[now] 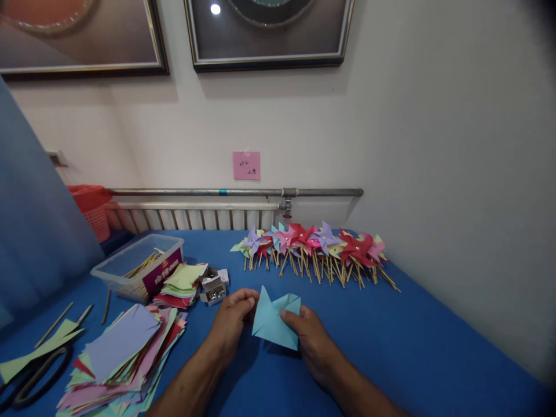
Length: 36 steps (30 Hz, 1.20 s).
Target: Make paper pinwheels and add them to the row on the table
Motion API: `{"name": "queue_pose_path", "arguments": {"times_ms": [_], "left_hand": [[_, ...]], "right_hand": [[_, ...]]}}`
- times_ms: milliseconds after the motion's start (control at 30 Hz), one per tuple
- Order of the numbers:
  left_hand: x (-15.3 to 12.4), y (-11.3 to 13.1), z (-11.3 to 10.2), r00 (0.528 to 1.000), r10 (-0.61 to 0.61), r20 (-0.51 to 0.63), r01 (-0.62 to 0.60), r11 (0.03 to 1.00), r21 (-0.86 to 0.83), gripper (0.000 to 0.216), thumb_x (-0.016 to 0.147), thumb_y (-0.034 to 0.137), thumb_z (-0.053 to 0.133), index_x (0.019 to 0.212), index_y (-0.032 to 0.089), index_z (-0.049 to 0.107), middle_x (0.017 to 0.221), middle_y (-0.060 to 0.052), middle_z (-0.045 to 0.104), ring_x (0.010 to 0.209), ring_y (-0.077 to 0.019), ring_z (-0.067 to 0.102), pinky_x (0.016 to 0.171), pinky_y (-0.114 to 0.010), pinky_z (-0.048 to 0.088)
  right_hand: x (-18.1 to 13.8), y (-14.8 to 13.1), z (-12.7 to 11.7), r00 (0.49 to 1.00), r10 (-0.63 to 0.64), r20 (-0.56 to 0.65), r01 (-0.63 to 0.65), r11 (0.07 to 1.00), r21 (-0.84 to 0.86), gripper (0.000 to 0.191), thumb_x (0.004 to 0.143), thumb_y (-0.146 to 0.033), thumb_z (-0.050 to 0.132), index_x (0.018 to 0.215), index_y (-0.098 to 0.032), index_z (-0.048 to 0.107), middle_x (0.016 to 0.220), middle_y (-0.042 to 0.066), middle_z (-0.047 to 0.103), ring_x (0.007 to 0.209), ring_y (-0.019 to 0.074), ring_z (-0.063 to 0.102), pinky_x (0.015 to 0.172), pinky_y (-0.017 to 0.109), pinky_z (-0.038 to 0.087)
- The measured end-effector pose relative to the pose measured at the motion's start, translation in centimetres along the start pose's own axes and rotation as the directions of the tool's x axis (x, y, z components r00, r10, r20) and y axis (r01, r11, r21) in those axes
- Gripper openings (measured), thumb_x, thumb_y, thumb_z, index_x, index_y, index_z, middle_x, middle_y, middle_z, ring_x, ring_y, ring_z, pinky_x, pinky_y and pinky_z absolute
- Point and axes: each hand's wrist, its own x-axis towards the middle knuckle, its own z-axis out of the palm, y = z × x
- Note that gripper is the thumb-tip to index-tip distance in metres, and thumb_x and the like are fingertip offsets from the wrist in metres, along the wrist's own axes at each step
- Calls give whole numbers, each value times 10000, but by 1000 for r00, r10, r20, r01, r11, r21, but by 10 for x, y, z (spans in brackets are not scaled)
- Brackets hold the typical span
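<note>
A light-blue square of paper (274, 325), cut in from its corners with some corners bent over, is held above the blue table. My right hand (313, 341) grips its right side, thumb pressed on the front near the middle and fingers behind. Small dark holes show in the paper. At the paper's left edge, my left hand (234, 317) has its thumb and fingers closed together; what they pinch, if anything, is hidden. Nearby stand small open boxes of shiny metal fasteners (214, 295).
Finished paper pinwheels (304, 240) on sticks lie along the back. To the left are stacked coloured paper sheets (124, 341), a smaller paper pile (182, 281), a clear plastic box (108, 272) with sticks, and black-handled scissors (43, 370). A radiator (195, 211) lines the wall.
</note>
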Motion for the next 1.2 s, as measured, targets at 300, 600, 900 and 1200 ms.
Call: {"name": "queue_pose_path", "arguments": {"times_ms": [300, 600, 900, 1200], "left_hand": [[-6, 16, -11, 959, 59, 276, -101, 985, 141, 509, 634, 228, 780, 1130, 152, 699, 743, -39, 697, 628, -124, 565, 622, -237, 384], [-9, 21, -16, 924, 121, 364, -222, 942, 252, 244, 708, 390, 818, 796, 168, 766, 802, -42, 638, 746, -153, 546, 705, -262, 424], [-11, 22, -11, 906, 160, 392, -315, 873, 372, 182, 750, 363, 752, 747, 183, 770, 800, -42, 642, 770, -170, 561, 724, -262, 430], [-11, 5, -1, 932, 256, 255, -353, 795, 493, 85, 738, 250, 701, 676, 195, 718, 814, -33, 668, 772, -178, 580, 700, -252, 419]], "right_hand": [[-4, -14, -4, 980, 200, 22, -201, 968, 149, 223, 739, -326, 757, 851, -180, 631, 655, -26, 628, 562, 124, 566, 541, 237, 436], [-7, -18, -3, 987, 113, 115, -122, 990, 73, 234, 703, -318, 778, 819, -145, 673, 666, -5, 640, 594, 119, 550, 600, 238, 437], [-2, -10, -7, 996, -61, 61, 75, 962, -262, 254, 721, -397, 759, 781, -165, 675, 663, -16, 630, 591, 131, 508, 581, 248, 399], [-1, -1, -8, 991, -106, 80, 127, 934, -333, 265, 758, -426, 734, 814, -170, 693, 675, -14, 638, 600, 139, 522, 579, 247, 411]]}}
